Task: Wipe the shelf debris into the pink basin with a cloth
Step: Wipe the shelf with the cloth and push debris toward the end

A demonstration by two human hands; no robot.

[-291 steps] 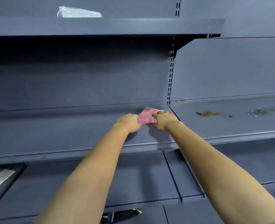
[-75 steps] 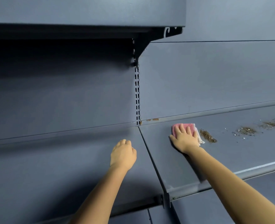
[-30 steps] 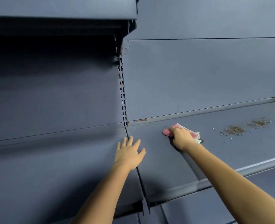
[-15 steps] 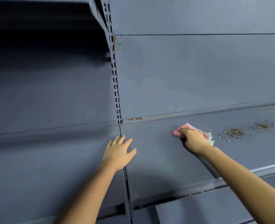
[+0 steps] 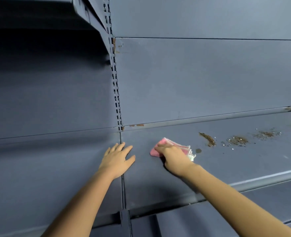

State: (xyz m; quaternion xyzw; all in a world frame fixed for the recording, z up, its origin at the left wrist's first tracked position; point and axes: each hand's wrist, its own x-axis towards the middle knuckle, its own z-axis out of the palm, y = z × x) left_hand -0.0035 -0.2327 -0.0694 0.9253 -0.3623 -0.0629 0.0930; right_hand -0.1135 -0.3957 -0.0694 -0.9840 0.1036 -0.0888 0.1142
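A folded pink cloth (image 5: 177, 146) lies on the dark grey shelf (image 5: 244, 165). My right hand (image 5: 173, 157) lies on top of it, fingers curled over its near part. Brown debris (image 5: 209, 139) forms a curved streak to the right of the cloth, with two more scattered patches of debris (image 5: 237, 140) further right. A small dark spot (image 5: 198, 150) sits just beside the cloth. My left hand (image 5: 118, 159) rests flat with straight fingers across the seam between two shelf sections. No pink basin is in view.
A slotted upright (image 5: 114, 82) runs up the back panel above the seam. An upper shelf bracket (image 5: 90, 12) juts out at the top left. The shelf's front lip (image 5: 261, 179) runs along the right. A lower shelf (image 5: 175, 223) lies beneath.
My right hand has drawn the cloth back to the left, away from the debris, uncovering a curved brown streak and a dark spot. My left hand stays flat on the seam.
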